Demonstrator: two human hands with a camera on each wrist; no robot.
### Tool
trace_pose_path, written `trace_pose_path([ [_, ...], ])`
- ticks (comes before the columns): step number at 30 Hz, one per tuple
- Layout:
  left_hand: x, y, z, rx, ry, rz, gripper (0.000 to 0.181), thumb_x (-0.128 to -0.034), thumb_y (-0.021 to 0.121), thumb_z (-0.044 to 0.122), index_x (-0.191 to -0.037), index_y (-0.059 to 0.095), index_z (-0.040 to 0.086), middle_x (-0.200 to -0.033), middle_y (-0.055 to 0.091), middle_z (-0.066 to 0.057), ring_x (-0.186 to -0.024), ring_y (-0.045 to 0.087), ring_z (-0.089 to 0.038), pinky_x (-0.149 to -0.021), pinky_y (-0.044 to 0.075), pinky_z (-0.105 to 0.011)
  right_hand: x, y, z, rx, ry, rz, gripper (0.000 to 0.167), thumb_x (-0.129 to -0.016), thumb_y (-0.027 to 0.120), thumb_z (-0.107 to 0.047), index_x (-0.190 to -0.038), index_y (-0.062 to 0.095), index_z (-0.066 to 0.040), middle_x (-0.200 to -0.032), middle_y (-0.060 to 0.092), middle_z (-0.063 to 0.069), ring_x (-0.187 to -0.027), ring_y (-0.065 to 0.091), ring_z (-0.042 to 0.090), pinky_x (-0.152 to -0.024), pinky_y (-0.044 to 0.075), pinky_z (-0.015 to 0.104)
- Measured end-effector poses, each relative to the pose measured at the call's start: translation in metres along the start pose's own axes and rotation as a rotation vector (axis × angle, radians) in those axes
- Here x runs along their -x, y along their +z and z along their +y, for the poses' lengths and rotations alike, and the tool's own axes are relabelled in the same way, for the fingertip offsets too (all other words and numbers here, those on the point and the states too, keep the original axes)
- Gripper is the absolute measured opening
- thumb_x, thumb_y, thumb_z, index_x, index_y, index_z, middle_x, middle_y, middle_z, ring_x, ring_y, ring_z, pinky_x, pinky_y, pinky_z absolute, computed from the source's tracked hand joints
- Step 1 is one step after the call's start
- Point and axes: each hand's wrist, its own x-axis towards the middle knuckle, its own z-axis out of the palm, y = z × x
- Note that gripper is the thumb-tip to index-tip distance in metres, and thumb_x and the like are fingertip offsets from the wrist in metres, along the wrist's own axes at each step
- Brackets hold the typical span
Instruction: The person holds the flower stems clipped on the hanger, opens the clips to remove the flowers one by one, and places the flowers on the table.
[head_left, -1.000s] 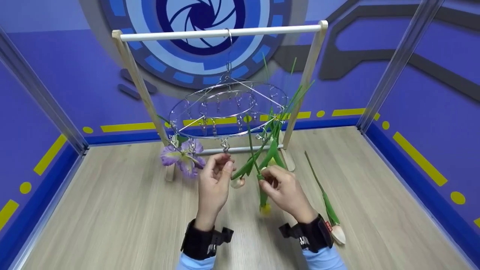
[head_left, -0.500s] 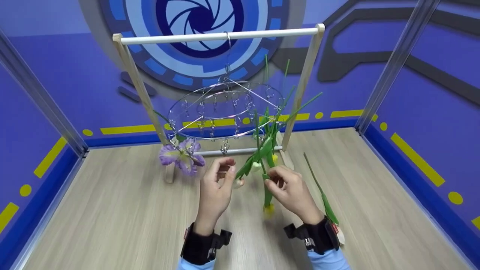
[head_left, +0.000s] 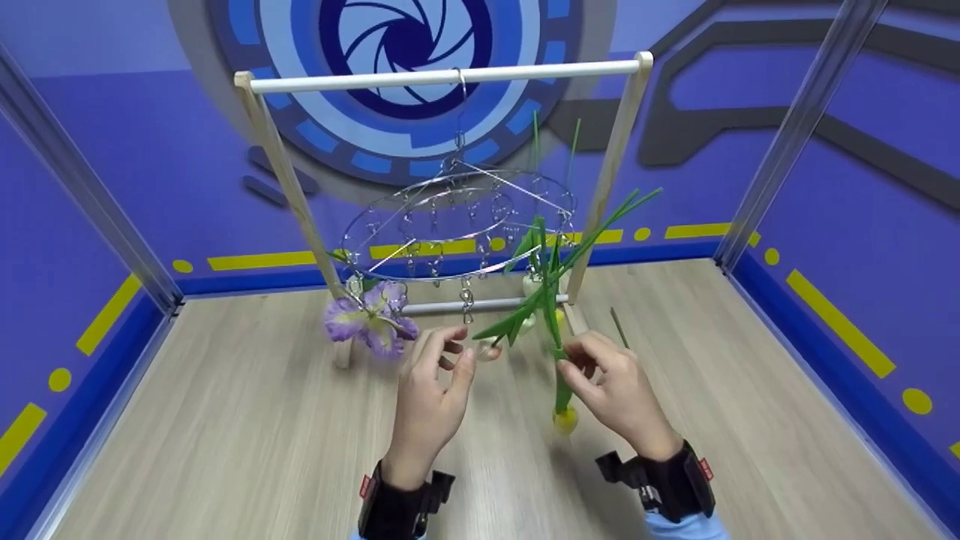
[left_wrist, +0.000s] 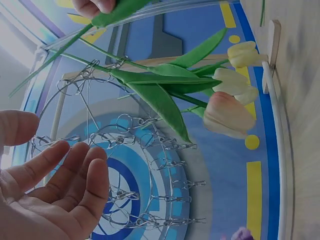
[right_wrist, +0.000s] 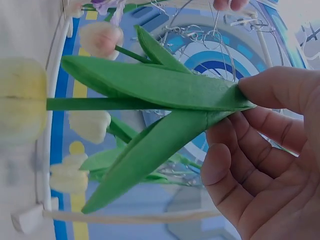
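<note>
My right hand point(head_left: 611, 390) pinches a yellow tulip point(head_left: 565, 420) by its leafy stem, with the bloom pointing down. Its thumb and forefinger grip where the green leaves point(right_wrist: 160, 82) meet the stem. My left hand point(head_left: 435, 394) is empty, its fingers loosely bent, just below a dangling metal clip point(head_left: 467, 300) of the round clip hanger point(head_left: 457, 277). A peach-white tulip point(left_wrist: 229, 115) hangs head-down from the hanger's right side, beside a white tulip point(left_wrist: 230, 82) and a pale yellow tulip point(left_wrist: 242, 54). On the left side hangs a purple flower point(head_left: 371, 319).
The hanger hooks onto the white bar point(head_left: 360, 81) of a wooden stand point(head_left: 285, 180) on the wooden table point(head_left: 247, 420). Another stem point(head_left: 619, 328) lies on the table at right, mostly hidden behind the right hand. Patterned blue walls enclose the table.
My right hand has moved right and slightly down with the yellow tulip. My left fingers have drawn down from the front clip. The hanging peach-white tulip has shifted slightly.
</note>
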Motion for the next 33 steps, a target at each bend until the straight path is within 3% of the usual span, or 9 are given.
trace_pose_path([
  [6,0.007,-0.003,0.000,-0.112,0.036,-0.021,0.029,-0.0996,0.067,0.013,-0.126,0.066,0.002,-0.118,0.066,-0.008,-0.103,0.064,-0.024,-0.083,0.053,-0.039,0.006,-0.018,0.000,0.043,0.016,0.010,0.021,-0.084,0.076,0.010,-0.095,0.070,-0.008,-0.084,0.063,-0.006,-0.073,0.056,0.004,-0.058,0.047,0.022],
  [14,0.015,-0.003,0.000,-0.220,0.084,-0.065,0.037,-0.0988,0.069,0.017,-0.132,0.064,0.001,-0.130,0.064,-0.012,-0.123,0.060,-0.027,-0.102,0.051,-0.047,0.017,-0.036,0.005,0.058,0.088,0.043,0.021,-0.085,0.076,0.009,-0.095,0.071,-0.009,-0.086,0.064,-0.009,-0.073,0.058,0.004,-0.060,0.045,0.017],
  [33,0.022,0.013,0.000,-0.300,0.145,-0.136,0.041,-0.0981,0.071,0.023,-0.132,0.064,0.000,-0.134,0.062,-0.013,-0.120,0.062,-0.030,-0.100,0.050,-0.049,0.024,-0.065,0.019,0.136,0.136,0.103,0.019,-0.083,0.078,0.010,-0.096,0.072,-0.003,-0.084,0.068,-0.003,-0.075,0.059,0.004,-0.063,0.044,0.014],
])
